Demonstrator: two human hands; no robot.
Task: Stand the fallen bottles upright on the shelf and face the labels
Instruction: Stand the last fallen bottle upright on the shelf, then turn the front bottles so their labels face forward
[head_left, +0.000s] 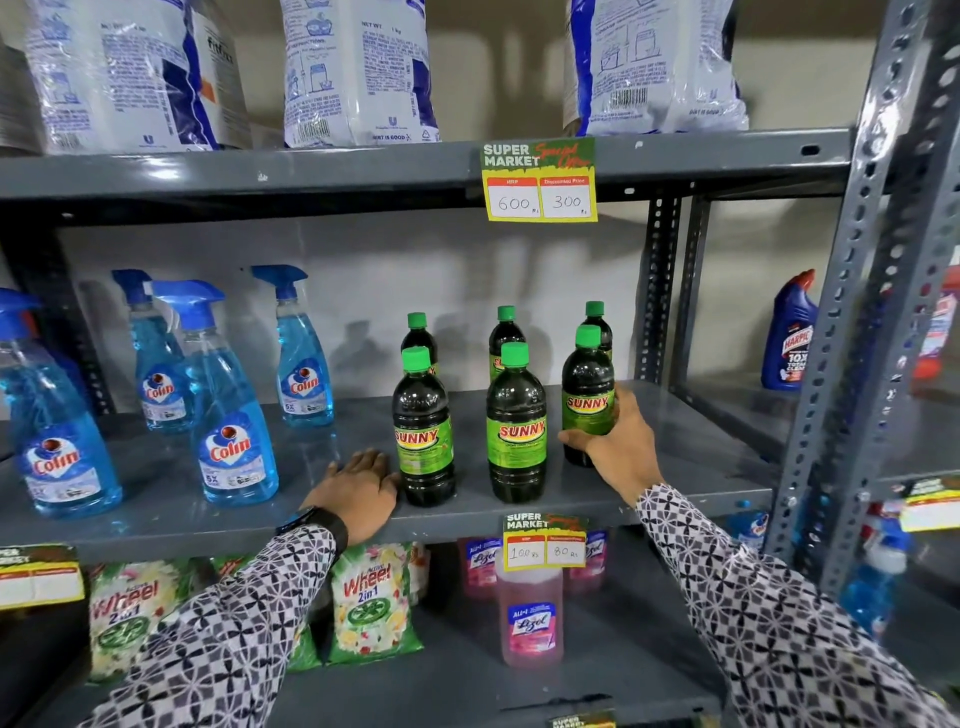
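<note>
Six Sunny bottles seen upright on shelf (675, 415), none fallen. Right front bottle (587, 395) gripped low by right hand (618, 447), long axis vertical, label forward. Left hand (358, 488) laid flat, fingers together, beside left front bottle (423, 431).

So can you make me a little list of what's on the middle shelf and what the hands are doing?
green bottles: six Sunny bottles, all upright, three in front, three behind
front labels: all three face out
blue bottles: four Colin sprays standing at the left
left hand: flat on the shelf, beside the front-left Sunny bottle, holding nothing
right hand: wrapped around the front-right Sunny bottle
fallen bottles: none seen
</note>
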